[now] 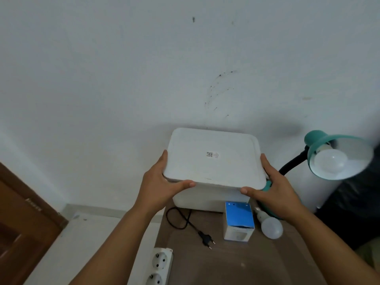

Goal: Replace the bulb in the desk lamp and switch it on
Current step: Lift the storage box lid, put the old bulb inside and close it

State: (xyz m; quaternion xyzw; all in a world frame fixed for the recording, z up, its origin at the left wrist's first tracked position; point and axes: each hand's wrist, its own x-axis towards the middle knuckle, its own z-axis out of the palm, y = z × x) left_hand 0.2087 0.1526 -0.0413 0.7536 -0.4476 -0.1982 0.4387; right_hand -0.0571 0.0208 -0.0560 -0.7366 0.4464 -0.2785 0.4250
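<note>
Left hand [162, 182] and right hand [275, 192] grip opposite edges of white box lid [213, 157], box against wall at desk [236, 264] back. Small QR sticker on lid, text unreadable. Teal desk lamp [337, 155] at right edge, bulb fitted. Spare bulb [270, 226] lies beside blue carton [239, 219]. Plug [206, 237] loose; power strip [159, 266] overhangs left edge. Front of desk open.
</note>
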